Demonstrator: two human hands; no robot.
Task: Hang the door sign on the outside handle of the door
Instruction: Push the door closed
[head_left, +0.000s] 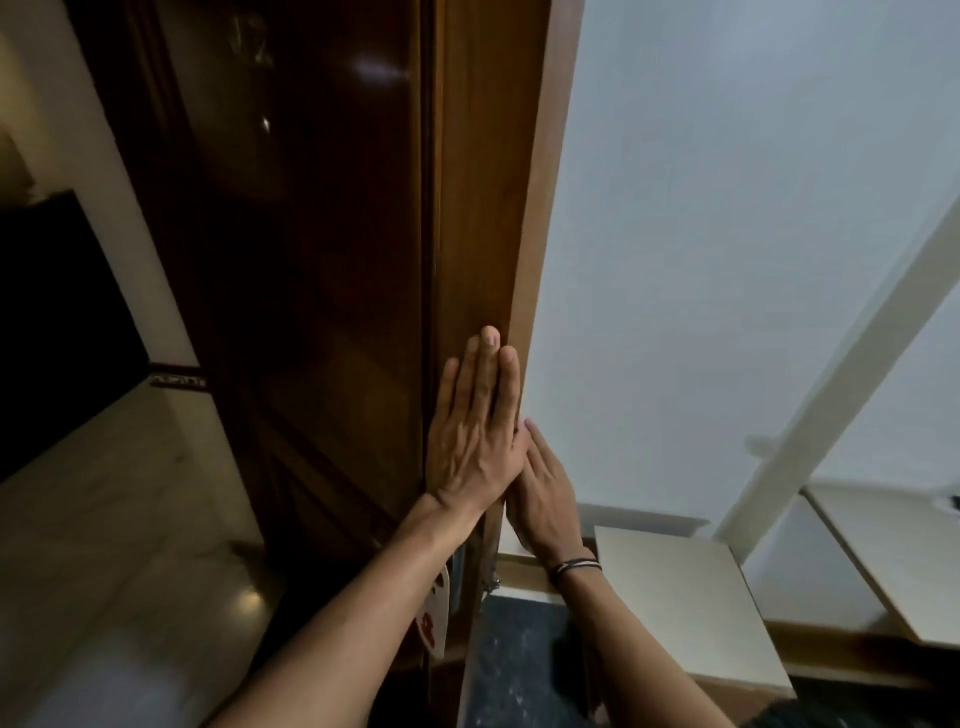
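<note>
Flatly, left hand (475, 441) and right hand (545, 493) press extended fingers (488, 364) against door edge (478, 208).

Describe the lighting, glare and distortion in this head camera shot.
Head view: dim indoor light; the dark wooden door carries bright glare spots near its top, the tiled floor reflects a lamp; wide-angle bending slants the door edge and wall; the door sign is mostly hidden under the left forearm.

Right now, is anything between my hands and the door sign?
Yes. The left forearm crosses in front of the door sign, so only a white and red sliver shows beside the door edge. The left hand lies flat on that edge and the right hand sits beyond it, both above the sign.
</note>
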